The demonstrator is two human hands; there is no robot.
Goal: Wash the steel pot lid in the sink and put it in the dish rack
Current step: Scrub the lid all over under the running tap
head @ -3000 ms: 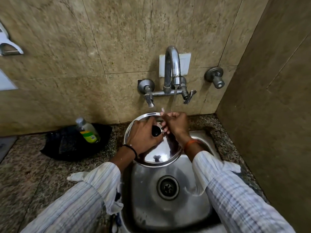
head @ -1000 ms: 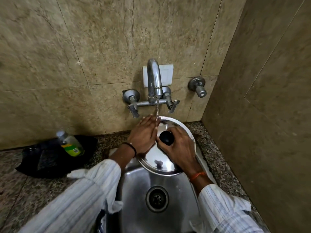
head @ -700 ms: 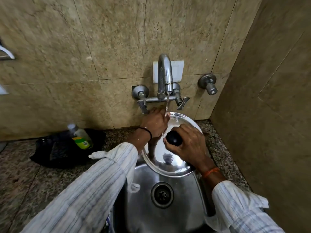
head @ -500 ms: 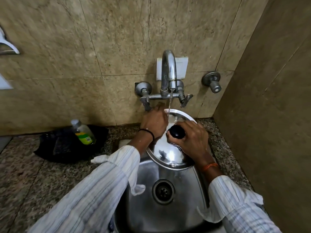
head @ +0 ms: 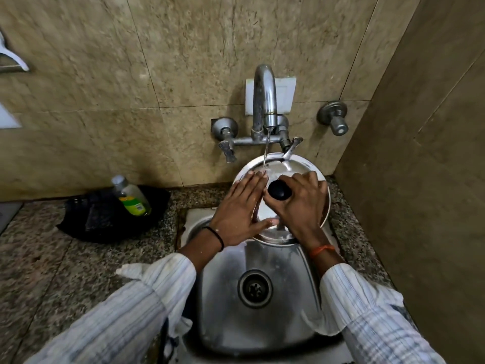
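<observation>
Both hands work the steel pot lid [head: 296, 166], tilted over the sink's [head: 223, 298] back edge under the tap's [head: 265, 101] stream. Right hand [head: 299, 203] curls round its black knob [head: 279, 189]; left hand [head: 241, 214] lies flat, fingers straight, against the lid's left face.

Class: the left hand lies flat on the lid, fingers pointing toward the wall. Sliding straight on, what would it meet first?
Probably the water stream falling onto the steel lid just beyond the left hand; depth is uncertain.
</observation>
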